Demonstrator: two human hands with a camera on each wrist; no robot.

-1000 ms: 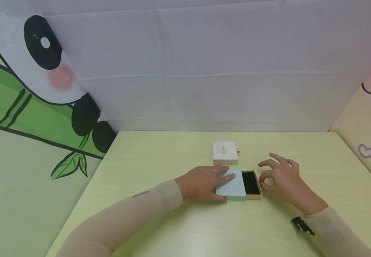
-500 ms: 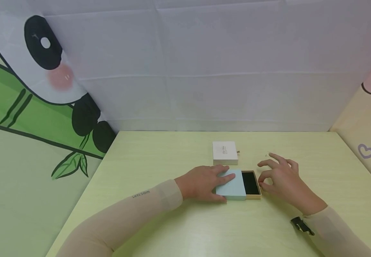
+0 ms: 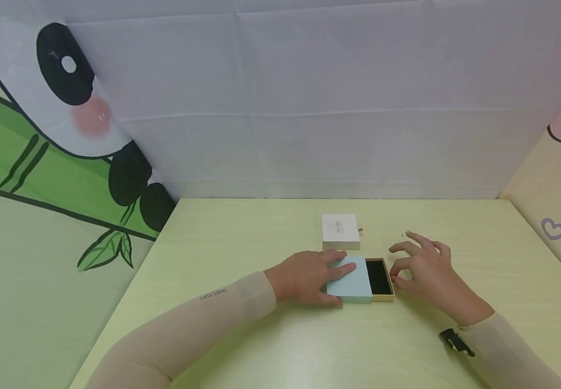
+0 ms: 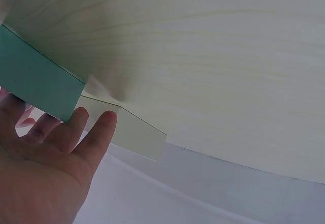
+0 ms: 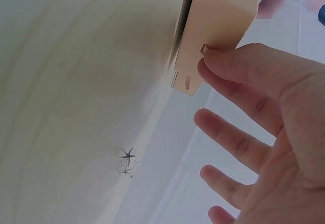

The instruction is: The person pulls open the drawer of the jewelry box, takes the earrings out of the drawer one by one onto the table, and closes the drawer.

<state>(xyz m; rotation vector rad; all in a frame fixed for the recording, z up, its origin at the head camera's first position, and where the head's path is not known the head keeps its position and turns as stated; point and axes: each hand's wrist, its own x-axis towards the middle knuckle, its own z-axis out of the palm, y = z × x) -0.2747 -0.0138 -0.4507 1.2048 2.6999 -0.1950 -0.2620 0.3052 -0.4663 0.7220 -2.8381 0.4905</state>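
Note:
A light blue slide box [image 3: 350,286] lies on the table, its tan drawer [image 3: 383,297] partly out at the right, showing a black lining [image 3: 379,277]. My left hand [image 3: 306,278] rests on the blue sleeve with spread, mostly straight fingers. In the left wrist view the sleeve's teal side [image 4: 38,76] shows beyond the fingers. At the drawer's right end, my right hand [image 3: 428,275] pinches a small pull tab [image 5: 204,49] between thumb and forefinger. Its other fingers are spread out in the air.
Just behind the blue box stands a white box [image 3: 339,229] with small print and a short tab on its right. Small star-shaped jewellery [image 5: 128,156] lies on the table beyond my right hand. A white cloth [image 3: 309,135] hangs along the table's back edge.
My right hand and the drawer have shifted very slightly left, so a little less of the drawer sticks out. The left hand and the white box have stayed put.

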